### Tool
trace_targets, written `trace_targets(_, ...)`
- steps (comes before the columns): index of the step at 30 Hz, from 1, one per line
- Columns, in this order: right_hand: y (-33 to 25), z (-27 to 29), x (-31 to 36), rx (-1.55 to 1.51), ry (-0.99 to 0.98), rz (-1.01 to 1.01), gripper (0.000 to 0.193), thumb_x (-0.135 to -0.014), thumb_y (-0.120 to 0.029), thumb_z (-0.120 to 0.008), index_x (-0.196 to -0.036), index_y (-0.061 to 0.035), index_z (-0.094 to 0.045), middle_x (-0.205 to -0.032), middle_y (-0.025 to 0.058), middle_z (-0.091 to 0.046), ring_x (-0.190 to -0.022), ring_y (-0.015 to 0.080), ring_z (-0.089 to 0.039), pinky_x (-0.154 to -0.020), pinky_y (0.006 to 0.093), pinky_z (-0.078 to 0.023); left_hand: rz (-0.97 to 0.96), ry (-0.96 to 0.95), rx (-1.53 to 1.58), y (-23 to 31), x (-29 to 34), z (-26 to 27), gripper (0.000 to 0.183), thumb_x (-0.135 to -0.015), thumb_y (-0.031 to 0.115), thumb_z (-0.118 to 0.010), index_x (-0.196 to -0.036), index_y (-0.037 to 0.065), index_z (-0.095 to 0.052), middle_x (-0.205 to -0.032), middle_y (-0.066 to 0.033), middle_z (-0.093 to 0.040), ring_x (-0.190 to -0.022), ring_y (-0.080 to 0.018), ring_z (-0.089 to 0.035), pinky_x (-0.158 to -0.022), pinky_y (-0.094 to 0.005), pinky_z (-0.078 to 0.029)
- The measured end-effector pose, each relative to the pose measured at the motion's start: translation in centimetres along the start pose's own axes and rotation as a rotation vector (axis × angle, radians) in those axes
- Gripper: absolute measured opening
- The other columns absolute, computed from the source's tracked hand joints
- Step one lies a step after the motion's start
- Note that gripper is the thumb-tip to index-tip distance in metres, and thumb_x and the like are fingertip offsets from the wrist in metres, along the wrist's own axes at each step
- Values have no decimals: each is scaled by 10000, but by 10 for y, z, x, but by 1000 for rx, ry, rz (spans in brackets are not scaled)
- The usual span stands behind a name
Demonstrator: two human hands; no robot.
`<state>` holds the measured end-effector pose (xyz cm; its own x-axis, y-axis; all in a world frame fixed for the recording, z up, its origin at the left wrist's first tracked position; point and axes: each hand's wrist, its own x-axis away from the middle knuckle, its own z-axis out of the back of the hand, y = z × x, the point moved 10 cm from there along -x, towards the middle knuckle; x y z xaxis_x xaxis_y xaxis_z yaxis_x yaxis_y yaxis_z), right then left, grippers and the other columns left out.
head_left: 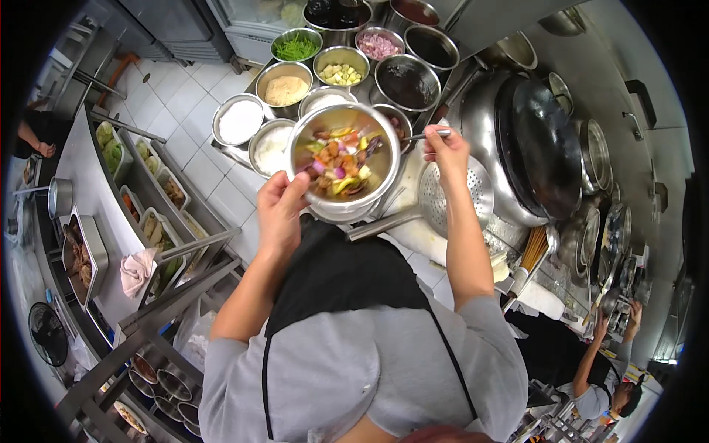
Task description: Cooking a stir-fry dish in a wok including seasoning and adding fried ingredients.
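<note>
My left hand [282, 205] grips the near left rim of a steel bowl [298, 125], thumb over the edge. In the tilted bowl lies a mix of chopped food [343, 162] in yellow, red, purple and brown pieces. At the bowl's right, my right hand [447, 150] pinches a thin metal handle [422, 136]. That handle points left toward a small steel pot [401, 118] half hidden by the bowl; its far end cannot be made out. Below my right hand rests a perforated strainer [461, 193], its thick handle [384, 224] running under the bowl toward my apron.
Beyond the bowl stand several steel pots with white powder [241, 120], chopped greens [295, 48], diced onion [379, 46] and dark liquid [408, 83]. Large woks [543, 140] are at the right. A counter with food trays [83, 258] is left. A co-worker [583, 362] works at lower right.
</note>
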<state>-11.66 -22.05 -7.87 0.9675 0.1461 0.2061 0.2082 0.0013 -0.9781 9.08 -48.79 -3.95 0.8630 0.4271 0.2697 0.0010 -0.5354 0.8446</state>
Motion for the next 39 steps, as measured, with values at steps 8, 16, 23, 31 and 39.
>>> trace_targets(8, -144, -54, 22, 723, 186, 808, 303, -745, -136, -703, -1031, -46, -657, -948, 121, -633, -806, 229, -625, -726, 308, -496, -166, 167, 40, 53, 6, 61, 133, -883, 112, -586, -937, -8, -597, -861, -64, -639, -768, -115, -616, -716, -283, -522)
trace_targets(16, -67, -246, -108, 1420, -585, 554, 347, -696, -140, -680, -1042, -118, -683, -1018, 147, -660, -963, 312, -625, -869, 387, -484, -181, 225, 58, 54, 2, 74, 120, -885, 114, -588, -789, 55, -547, -773, -14, -596, -707, -83, -580, -673, -264, -505)
trace_targets(23, 15, -269, -158, 1561, -668, 473, 410, -734, -165, -625, -1135, -96, -573, -1125, 173, -614, -1057, 316, -580, -898, 386, -462, -159, 274, 95, 47, 6, 84, 163, -890, 117, -591, -746, 66, -531, -731, 7, -567, -673, -68, -546, -647, -254, -488)
trace_targets(31, 11, -270, -146, 1594, -772, 406, 393, -737, -176, -614, -1125, -115, -605, -1134, 166, -611, -1063, 320, -575, -908, 384, -457, -151, 301, 116, 45, 1, 92, 158, -898, 115, -585, -763, 42, -547, -759, -21, -595, -681, -74, -559, -637, -260, -497)
trace_targets(39, 20, -266, -157, 1402, -819, 370, 323, -729, -135, -601, -1047, -80, -627, -1036, 176, -640, -1001, 317, -601, -840, 375, -469, -156, 220, 135, 34, -9, 96, 86, -893, 114, -584, -846, 43, -571, -825, -21, -618, -740, -89, -586, -670, -260, -492)
